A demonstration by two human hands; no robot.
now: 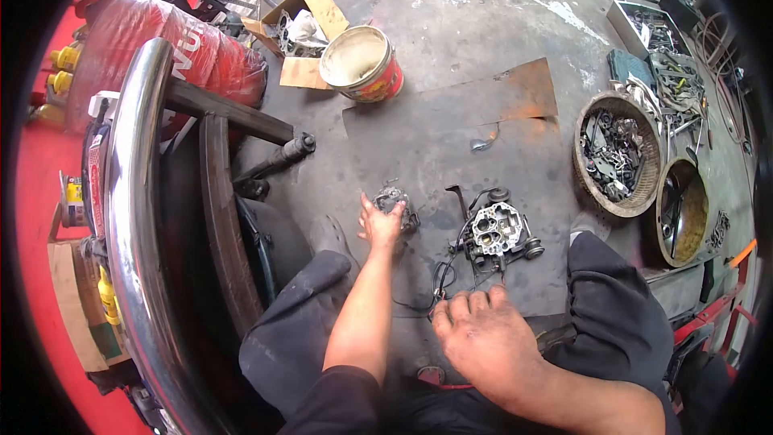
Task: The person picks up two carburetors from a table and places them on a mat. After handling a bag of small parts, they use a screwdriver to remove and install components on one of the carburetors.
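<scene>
On a dark mat [419,141] lies a metal carburetor body [497,229] with its openings facing up and black hoses and wires around it. My left hand [380,221] reaches to a smaller dark metal part [393,200] left of the body, its fingers spread over that part's near and left sides. Below the body, at the wires, is my right hand [485,334], back up and fingers curled downward; its fingertips are hidden, and what they hold, if anything, cannot be made out.
A bucket [385,80] and an open cardboard box [324,12] stand beyond the mat. At right are a basket of metal parts [581,153], a round pan [698,217] and tools [680,89]. A chrome bar [133,193] rises at left.
</scene>
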